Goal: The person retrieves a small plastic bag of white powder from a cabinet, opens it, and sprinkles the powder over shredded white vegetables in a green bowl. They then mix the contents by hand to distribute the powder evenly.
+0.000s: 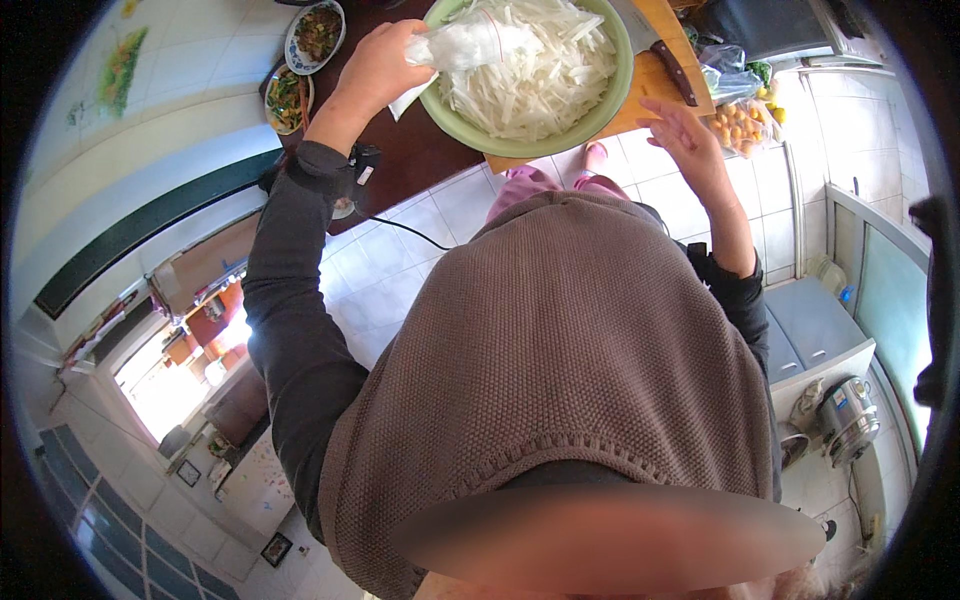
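My left hand [382, 71] grips a clear plastic bag of white granules [469, 43], held tilted over a large green basin [491, 148]. Shredded white vegetable strips [536, 101] heap up in the basin, and the bag's mouth lies above them. To the basin's right, my right hand [682, 139] is held in the air with its fingers apart and nothing in it. Past that hand, a cleaver with a brown wooden handle [673, 73] lies on a wooden cutting board [600, 120].
Two dishes of food, an oval plate [316, 36] and a bowl with chopsticks [286, 99], stand on the dark table [405, 165] at the left. Bags of produce [742, 126] lie beyond the board at the right. A black cable [409, 227] hangs near the table's edge.
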A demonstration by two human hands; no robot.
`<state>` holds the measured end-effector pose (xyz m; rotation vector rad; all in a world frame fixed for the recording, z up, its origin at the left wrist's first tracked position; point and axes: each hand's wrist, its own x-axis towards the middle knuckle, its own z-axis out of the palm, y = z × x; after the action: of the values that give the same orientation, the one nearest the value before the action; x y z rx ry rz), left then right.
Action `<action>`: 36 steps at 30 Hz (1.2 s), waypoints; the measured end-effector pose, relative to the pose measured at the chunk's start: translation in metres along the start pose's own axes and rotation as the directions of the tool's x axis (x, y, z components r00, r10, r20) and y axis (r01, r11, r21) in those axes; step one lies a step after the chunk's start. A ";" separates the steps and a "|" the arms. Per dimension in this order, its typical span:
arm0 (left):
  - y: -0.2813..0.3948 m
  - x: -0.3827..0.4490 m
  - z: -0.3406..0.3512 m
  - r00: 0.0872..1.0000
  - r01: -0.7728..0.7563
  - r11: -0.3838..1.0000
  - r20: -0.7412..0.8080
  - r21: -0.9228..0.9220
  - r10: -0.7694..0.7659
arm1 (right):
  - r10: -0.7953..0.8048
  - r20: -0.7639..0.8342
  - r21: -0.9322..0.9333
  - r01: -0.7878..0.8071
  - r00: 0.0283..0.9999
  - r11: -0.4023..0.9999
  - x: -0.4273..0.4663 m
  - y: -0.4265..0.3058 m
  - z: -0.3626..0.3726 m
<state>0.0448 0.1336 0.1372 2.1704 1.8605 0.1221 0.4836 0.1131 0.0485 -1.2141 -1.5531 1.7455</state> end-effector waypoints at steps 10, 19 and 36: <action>0.001 -0.002 -0.014 0.973 0.180 0.931 0.195 -0.317 -0.122 | 0.029 0.012 -0.004 -0.029 1.000 1.000 0.002 0.004 -0.006; 0.013 -0.014 -0.024 0.897 0.414 0.744 0.373 -0.525 -0.237 | 0.031 0.016 0.040 -0.032 0.999 0.999 0.007 0.003 -0.003; 0.009 -0.023 -0.029 0.801 0.595 0.411 0.553 -0.691 -0.229 | 0.022 0.023 0.024 -0.023 0.999 0.999 0.015 -0.001 0.007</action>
<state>0.0424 0.1139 0.1700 0.9083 1.5453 0.3840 0.4706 0.1218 0.0447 -1.2082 -1.5323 1.7937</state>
